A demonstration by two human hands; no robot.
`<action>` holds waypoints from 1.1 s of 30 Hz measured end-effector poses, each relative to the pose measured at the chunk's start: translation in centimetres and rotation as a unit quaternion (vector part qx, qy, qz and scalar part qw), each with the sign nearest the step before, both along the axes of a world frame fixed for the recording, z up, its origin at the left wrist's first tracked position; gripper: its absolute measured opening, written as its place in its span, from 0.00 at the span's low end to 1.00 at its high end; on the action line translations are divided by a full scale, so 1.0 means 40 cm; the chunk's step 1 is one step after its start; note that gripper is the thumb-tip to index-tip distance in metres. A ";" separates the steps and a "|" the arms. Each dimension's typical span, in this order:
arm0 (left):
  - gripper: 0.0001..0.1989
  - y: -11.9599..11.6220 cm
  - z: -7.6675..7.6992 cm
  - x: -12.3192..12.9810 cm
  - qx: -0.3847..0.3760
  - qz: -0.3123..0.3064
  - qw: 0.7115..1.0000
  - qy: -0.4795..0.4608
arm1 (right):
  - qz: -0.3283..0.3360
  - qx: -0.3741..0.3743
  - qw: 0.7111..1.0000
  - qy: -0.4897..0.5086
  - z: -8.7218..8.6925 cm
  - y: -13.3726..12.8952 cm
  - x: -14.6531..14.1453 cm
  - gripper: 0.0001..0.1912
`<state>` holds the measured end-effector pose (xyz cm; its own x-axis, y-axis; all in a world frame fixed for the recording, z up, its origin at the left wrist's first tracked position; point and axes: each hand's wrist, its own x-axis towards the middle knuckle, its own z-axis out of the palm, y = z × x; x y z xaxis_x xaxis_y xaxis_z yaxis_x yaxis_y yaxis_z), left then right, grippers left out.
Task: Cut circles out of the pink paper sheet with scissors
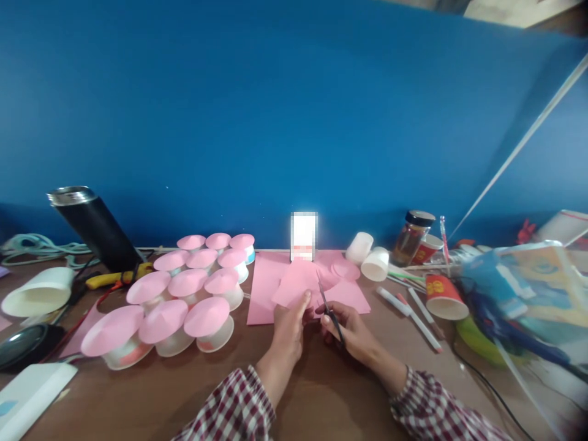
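Between thumb and fingers, my left hand [290,324] grips a piece of pink paper [294,285]. My right hand [350,331] has its fingers in the handles of a pair of scissors [327,303], whose blades point up and away at the right side of that paper. Beneath both lies a larger pink sheet [263,306] on the brown table. Round pink cut pieces [345,271] lie just beyond the scissors. Left of my hands stand several paper cups topped with shallow pink paper cones [165,321] in rows.
A bright phone [303,236] stands against the blue wall. White cups [375,264], a lidded jar [413,237], marker pens [420,324] and a red cup [444,297] are to the right. A black flask [96,229], yellow-handled pliers [117,277] and a white cup [39,293] sit at the left.
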<state>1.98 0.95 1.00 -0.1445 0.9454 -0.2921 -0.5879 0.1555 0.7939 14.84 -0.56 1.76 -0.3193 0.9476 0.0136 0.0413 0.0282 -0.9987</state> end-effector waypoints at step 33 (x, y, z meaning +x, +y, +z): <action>0.19 0.001 -0.011 -0.002 -0.006 -0.041 0.998 0.040 | -0.015 0.034 0.999 -0.025 0.009 0.003 0.004 0.20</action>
<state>1.90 0.98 0.58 -0.0905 0.9515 -0.2940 -0.5075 0.2100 0.8356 15.01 -0.45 2.13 -0.2924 0.9543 0.0620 0.0936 0.0931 -0.9912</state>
